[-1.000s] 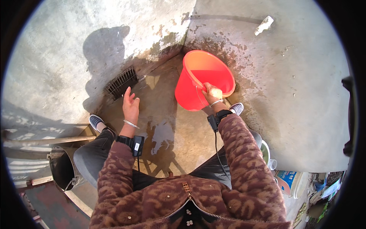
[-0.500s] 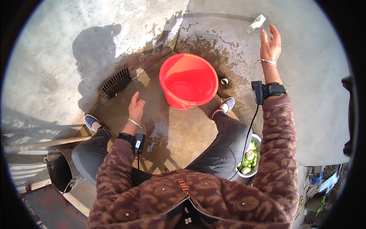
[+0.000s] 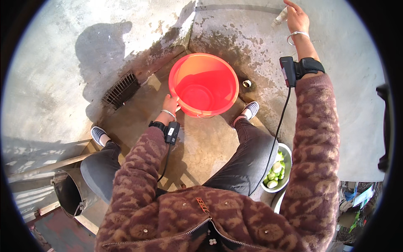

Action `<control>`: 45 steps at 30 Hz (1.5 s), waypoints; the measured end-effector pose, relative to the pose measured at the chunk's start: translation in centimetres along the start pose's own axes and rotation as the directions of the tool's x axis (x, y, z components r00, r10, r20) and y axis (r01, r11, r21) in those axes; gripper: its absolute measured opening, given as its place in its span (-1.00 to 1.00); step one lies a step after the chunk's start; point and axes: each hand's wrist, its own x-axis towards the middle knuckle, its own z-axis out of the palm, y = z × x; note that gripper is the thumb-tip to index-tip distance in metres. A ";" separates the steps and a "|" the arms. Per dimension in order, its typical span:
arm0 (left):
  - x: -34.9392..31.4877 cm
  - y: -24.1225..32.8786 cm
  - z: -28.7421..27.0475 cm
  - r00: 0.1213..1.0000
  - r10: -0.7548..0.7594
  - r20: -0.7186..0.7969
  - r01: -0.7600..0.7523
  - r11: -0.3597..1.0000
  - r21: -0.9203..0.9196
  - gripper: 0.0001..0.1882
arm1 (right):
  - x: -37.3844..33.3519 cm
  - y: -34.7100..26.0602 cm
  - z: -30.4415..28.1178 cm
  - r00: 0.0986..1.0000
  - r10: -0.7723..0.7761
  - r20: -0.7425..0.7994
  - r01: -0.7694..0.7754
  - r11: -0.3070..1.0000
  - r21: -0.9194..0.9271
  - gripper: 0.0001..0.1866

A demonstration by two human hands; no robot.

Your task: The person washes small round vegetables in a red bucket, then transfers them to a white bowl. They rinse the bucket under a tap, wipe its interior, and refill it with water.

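**Left hand (image 3: 170, 103) now on the red bucket (image 3: 214, 69), right hand (image 3: 297, 21) up at the white fitting (image 3: 280, 17)**

In the head view: at the bucket's near left edge, with the left hand's fingers bent over the rim (image 3: 236, 80), apparently gripping it; half a second ago, in the air, apart from it. Higher on the right as well: right hand over the white fitting on the wall (image 3: 340, 105), index finger extended, other fingers bent. Impossible to say, with the contact hidden, whether closed on the fitting or merely touching.

Upright on the damp floor (image 3: 205, 147), mouth up, near the corner: the red bucket, with no contents to be seen and a thin handle (image 3: 205, 116) hanging at the near side. A second ago tilted, in the right hand's hold.

By judgement: steadying now left to the left hand, with the right hand freed for the fitting.

Round about: a metal grate (image 3: 121, 89) to the left, a pale pipe end (image 3: 247, 83) just right of the bucket, a basin (image 3: 288, 161) of green produce (image 3: 276, 173) beside the right leg (image 3: 241, 168), a dark pail (image 3: 68, 191) beside the left leg (image 3: 100, 172).
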 end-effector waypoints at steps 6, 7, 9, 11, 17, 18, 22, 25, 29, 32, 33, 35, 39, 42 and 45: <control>0.3 -0.9 3.7 0.995 0.035 0.091 -0.038 0.999 0.034 -0.56 | -1.5 1.0 -1.0 0.996 -0.054 0.070 0.045 0.991 0.124 -0.65; 0.2 -1.2 4.0 0.991 0.001 0.131 -0.009 0.998 0.054 -0.56 | -1.5 0.7 -1.1 0.992 -0.059 0.109 0.037 0.981 0.192 -0.65; -0.1 -1.8 4.2 0.977 -0.063 0.205 0.044 0.995 0.095 -0.56 | -1.5 0.0 -0.9 0.993 -0.054 0.103 0.034 0.983 0.181 -0.65; -0.4 -1.9 3.8 0.961 -0.123 0.246 0.082 0.982 0.170 -0.46 | -1.6 -0.7 -0.7 0.995 -0.055 0.083 0.043 0.990 0.133 -0.65; -3.1 2.3 -1.3 0.995 -0.035 0.093 0.008 0.963 0.268 -0.23 | -3.1 -2.7 -0.2 0.996 -0.087 0.028 0.088 0.995 -0.040 -0.64; -3.9 3.8 -2.2 0.998 -0.006 0.070 -0.016 0.955 0.297 -0.24 | -3.5 -3.1 0.0 0.996 -0.093 0.015 0.094 0.992 -0.084 -0.64; -8.8 10.5 -5.7 0.985 0.166 0.045 -0.171 0.917 0.360 -0.31 | -4.8 -5.0 0.3 0.995 -0.101 -0.027 0.093 0.974 -0.206 -0.63; -13.9 14.7 -7.7 0.958 0.287 0.030 -0.275 0.877 0.393 -0.38 | -5.6 -6.3 0.0 0.993 -0.096 -0.066 0.075 0.961 -0.268 -0.63; -19.2 17.8 -8.1 0.942 0.336 -0.002 -0.303 0.853 0.425 -0.42 | -6.2 -7.3 -0.7 0.992 -0.081 -0.100 0.049 0.955 -0.292 -0.62; -20.7 18.7 -6.8 0.934 0.355 0.045 -0.342 0.850 0.401 -0.44 | -6.4 -7.6 -0.9 0.992 -0.082 -0.097 0.049 0.952 -0.302 -0.62; -20.6 18.5 -6.0 0.932 0.356 0.063 -0.353 0.855 0.381 -0.44 | -6.5 -7.6 -0.8 0.992 -0.083 -0.096 0.050 0.951 -0.307 -0.61; -19.7 17.5 -4.2 0.929 0.350 0.120 -0.370 0.870 0.326 -0.45 | -6.6 -7.5 -0.4 0.993 -0.078 -0.084 0.047 0.946 -0.321 -0.61; -16.4 14.5 -0.6 0.921 0.285 0.266 -0.344 0.915 0.212 -0.46 | -6.5 -6.5 0.6 0.996 -0.069 -0.062 0.044 0.940 -0.337 -0.60; -13.3 12.7 2.3 0.900 0.291 0.324 -0.334 0.939 0.083 -0.47 | -5.7 -5.5 0.9 0.997 -0.059 -0.052 0.037 0.937 -0.349 -0.60; -10.1 11.5 5.6 0.907 0.266 0.326 -0.293 0.955 0.036 -0.43 | -4.5 -4.3 0.6 0.997 -0.066 -0.047 0.045 0.931 -0.361 -0.59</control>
